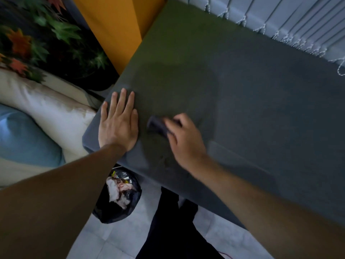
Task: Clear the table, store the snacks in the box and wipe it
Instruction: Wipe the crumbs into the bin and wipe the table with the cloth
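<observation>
The dark grey table [252,94] fills the middle and right of the view, with nothing standing on its visible top. My left hand [118,122] lies flat on the table's near left corner, fingers straight and spread. Just to its right, my right hand [183,141] grips a small dark cloth [155,124] and presses it against the tabletop. The right hand is blurred. No snacks and no box are in view.
A black bin bag [119,197] with crumpled wrappers and tissue stands on the tiled floor below the table's corner. A cream sofa with a blue cushion [24,137] is at the left. Vertical blinds [280,17] hang behind the table. An orange panel [112,28] stands at the back left.
</observation>
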### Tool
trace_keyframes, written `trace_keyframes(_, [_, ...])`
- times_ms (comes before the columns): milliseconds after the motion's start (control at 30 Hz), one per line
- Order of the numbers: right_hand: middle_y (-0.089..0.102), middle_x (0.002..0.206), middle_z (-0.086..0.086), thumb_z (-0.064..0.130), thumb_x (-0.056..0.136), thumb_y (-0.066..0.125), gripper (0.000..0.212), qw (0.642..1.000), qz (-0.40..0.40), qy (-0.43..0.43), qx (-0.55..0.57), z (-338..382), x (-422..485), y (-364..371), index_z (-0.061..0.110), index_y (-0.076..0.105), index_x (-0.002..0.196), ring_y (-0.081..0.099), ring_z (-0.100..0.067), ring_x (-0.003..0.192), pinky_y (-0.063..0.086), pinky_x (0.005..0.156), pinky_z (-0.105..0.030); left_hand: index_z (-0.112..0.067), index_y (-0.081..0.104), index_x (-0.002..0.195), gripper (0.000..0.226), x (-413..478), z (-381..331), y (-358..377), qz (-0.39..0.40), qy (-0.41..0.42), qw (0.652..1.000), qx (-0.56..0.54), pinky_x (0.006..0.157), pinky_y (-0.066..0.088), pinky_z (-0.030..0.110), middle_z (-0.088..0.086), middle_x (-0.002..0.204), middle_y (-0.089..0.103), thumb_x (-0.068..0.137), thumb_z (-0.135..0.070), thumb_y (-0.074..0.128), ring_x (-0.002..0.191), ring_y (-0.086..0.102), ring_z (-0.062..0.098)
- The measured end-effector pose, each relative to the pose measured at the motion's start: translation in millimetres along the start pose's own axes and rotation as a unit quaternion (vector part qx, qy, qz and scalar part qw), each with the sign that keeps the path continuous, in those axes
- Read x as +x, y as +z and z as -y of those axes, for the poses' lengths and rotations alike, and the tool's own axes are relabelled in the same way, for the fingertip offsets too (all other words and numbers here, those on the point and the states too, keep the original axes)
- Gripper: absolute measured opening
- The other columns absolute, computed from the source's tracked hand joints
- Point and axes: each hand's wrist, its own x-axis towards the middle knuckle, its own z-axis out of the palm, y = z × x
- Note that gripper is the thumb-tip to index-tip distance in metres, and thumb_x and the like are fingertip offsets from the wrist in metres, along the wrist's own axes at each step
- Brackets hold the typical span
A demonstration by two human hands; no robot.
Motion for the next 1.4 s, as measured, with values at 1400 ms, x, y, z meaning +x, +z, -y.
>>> trace_keyframes(1400, [0.058, 0.094, -0.012, 0.021, 0.084, 0.057, 0.040, 0.993, 0.007, -0.083, -0.089, -81, -49, -66, 0.021, 0.071, 0.121, 0.059, -0.032, 0.080, 0.053, 0.067, -0.038, 0.001, 0.049, 0.116, 0.055, 0, -78, -4, -0.027, -0.039, 0.999, -0.012, 0.118, 0.019, 0.058, 0.025, 0.121, 0.048, 0.088, -0.046, 0.043, 0.133, 0.035, 0.047])
